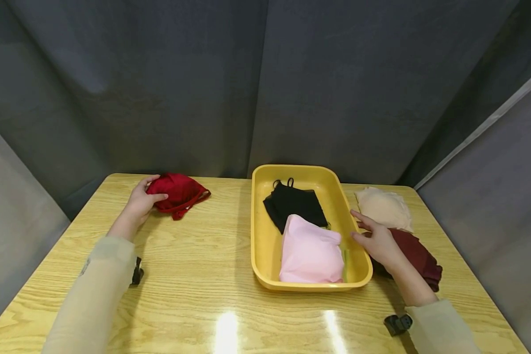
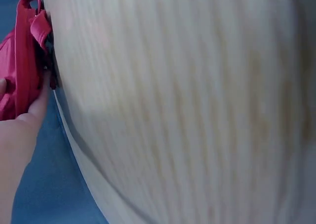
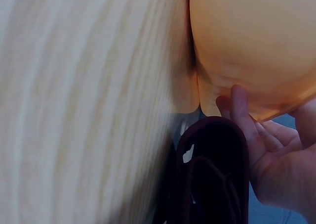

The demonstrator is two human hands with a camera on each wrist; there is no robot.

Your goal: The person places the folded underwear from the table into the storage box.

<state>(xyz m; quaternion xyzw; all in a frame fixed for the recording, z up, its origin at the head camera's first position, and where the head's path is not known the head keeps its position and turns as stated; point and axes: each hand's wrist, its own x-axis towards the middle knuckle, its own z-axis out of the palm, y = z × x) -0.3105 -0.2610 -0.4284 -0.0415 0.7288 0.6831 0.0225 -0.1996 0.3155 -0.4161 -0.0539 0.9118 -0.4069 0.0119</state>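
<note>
At the table's far left, my left hand (image 1: 142, 196) holds a folded red bra (image 1: 177, 191), thumb on the near side and fingers behind. In the left wrist view, a strap loop of the red bra (image 2: 22, 61) stands up beside the fingers. My right hand (image 1: 380, 243) is at the right side of a yellow plastic basin (image 1: 258, 221), its thumb over the rim. The right wrist view shows fingers (image 3: 240, 105) against the basin's outer wall. Inside the basin lie a black strappy garment (image 1: 298, 204) and a folded pink garment (image 1: 311, 253) nearer me.
Right of the basin lie a beige folded garment (image 1: 385, 206) and a dark maroon folded garment (image 1: 418, 258), the latter partly behind my right hand. All rest on a wooden table (image 1: 190, 275). Grey curtains (image 1: 181, 88) hang along the table's back and sides.
</note>
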